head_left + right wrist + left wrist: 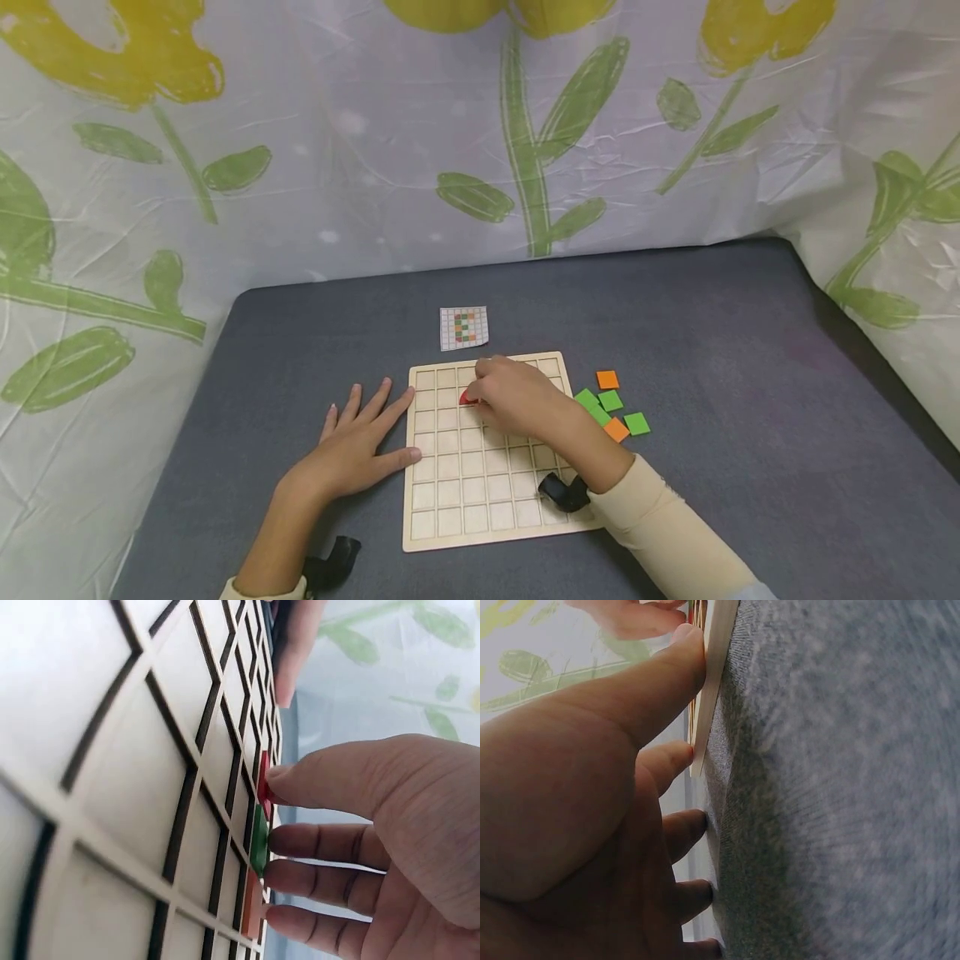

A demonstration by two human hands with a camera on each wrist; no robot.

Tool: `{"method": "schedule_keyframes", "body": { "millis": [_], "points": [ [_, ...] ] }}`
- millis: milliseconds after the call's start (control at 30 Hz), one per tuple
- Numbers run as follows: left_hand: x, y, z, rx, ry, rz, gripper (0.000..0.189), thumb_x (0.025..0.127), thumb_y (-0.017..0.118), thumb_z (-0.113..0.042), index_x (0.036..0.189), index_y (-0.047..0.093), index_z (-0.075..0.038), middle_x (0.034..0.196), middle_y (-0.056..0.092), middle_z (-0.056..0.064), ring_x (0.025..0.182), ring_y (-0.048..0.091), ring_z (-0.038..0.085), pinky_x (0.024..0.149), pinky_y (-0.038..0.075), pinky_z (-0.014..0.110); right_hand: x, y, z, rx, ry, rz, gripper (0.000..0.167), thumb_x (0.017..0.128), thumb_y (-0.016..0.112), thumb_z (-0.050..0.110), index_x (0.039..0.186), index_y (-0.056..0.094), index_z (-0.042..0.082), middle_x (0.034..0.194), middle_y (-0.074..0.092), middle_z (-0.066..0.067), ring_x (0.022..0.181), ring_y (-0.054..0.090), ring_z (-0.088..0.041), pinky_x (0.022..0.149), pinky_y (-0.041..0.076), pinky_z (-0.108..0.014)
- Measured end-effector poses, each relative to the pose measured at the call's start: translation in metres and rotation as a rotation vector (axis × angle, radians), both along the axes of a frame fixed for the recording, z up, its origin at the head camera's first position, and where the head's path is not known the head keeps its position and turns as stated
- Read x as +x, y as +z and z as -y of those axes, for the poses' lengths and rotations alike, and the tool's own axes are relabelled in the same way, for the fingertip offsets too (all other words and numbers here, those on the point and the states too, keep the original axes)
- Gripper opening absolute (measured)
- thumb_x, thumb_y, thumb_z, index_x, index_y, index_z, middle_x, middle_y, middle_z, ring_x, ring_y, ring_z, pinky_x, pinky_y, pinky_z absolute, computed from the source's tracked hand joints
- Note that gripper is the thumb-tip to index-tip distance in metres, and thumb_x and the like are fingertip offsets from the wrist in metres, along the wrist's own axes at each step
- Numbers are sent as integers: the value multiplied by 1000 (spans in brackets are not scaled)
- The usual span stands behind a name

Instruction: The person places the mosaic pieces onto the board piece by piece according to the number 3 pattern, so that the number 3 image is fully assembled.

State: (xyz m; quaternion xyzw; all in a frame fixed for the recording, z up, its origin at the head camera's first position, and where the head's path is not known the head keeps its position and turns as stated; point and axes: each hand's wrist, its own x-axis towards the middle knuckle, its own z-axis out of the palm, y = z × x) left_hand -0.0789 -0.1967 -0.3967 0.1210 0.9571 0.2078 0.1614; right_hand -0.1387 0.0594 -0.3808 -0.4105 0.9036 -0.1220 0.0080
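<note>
A wooden grid board (450, 517) lies on the dark cloth. My left hand (348, 450) rests spread at its left side, thumb and index fingertip at the board's edge and the other fingers on the cloth. Over the upper part of the board reaches my right hand (521, 400). Its thumb presses on a red piece (264, 780) with a curved edge. Beside that piece, a green tile (259, 840) and an orange tile (250, 904) sit in the grid, the extended fingers right at them. The index finger is hidden behind the thumb in the right wrist view.
Right of the board lie several loose tiles, among them an orange tile (607, 380) and a green tile (637, 423). A small printed pattern card (450, 329) lies behind the board. A flower-patterned curtain (360, 167) hangs around the table (735, 400).
</note>
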Motion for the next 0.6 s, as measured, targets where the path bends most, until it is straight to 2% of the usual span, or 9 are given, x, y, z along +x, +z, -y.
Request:
{"method": "schedule_keyframes", "body": {
  "millis": [200,367,600],
  "points": [
    [-1,-2,0,-7,1,4,87,90,63,-63,160,32,-21,164,19,19,147,1,53,109,0,75,7,3,-14,-18,47,-43,11,87,70,5,84,75,15,77,56,1,72,52,-18,65,45,-29],
    [-1,-3,0,-15,3,-3,88,90,63,-64,160,32,-21,164,19,20,147,1,53,108,1,76,15,5,-27,-24,34,-22,10,84,71,4,85,74,14,83,62,1,77,55,-17,69,47,-30],
    [-1,-2,1,7,-11,-4,87,90,63,-63,160,31,-21,164,18,20,147,1,54,108,0,76,22,7,-56,-98,17,-3,13,83,72,0,90,75,10,87,63,0,79,57,-17,70,49,-31]
  ]
}}
